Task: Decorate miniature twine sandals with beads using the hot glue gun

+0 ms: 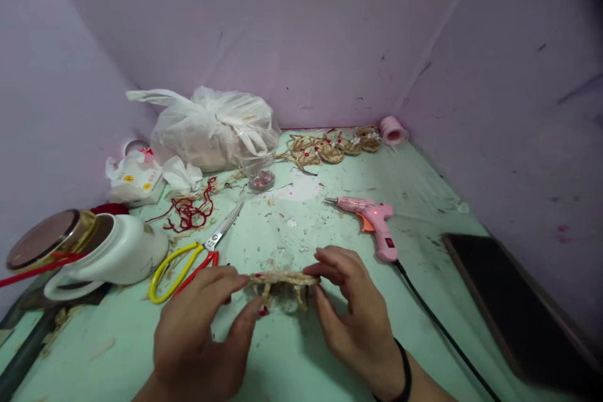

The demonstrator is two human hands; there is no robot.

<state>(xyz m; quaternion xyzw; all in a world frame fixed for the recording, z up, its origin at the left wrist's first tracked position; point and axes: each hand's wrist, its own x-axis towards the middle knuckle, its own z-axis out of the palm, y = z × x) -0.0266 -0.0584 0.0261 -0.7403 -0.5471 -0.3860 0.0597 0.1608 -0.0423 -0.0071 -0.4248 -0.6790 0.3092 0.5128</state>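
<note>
Between both hands, a little above the green table, is a flat braided straw craft piece [282, 277] seen almost edge-on. Short braided ends and a small red bit hang below it. My left hand [202, 326] pinches its left end, with the index finger on top and the thumb lower down. At the other end, my right hand [353, 317] grips the edge between fingers and thumb; a black band circles that wrist. Yellow-and-red-handled scissors [211, 242] lie just beyond my left hand. A pink glue gun [372, 217] rests beyond my right hand.
A white mug [134, 248] lies tipped at left near red yarn [193, 210]. Behind are a tied plastic bag [217, 129], a clear cup of beads [261, 176], straw pieces [330, 149] and a pink spool [393, 130]. A dark phone-like slab [509, 301] lies right, beside the black cord [438, 320].
</note>
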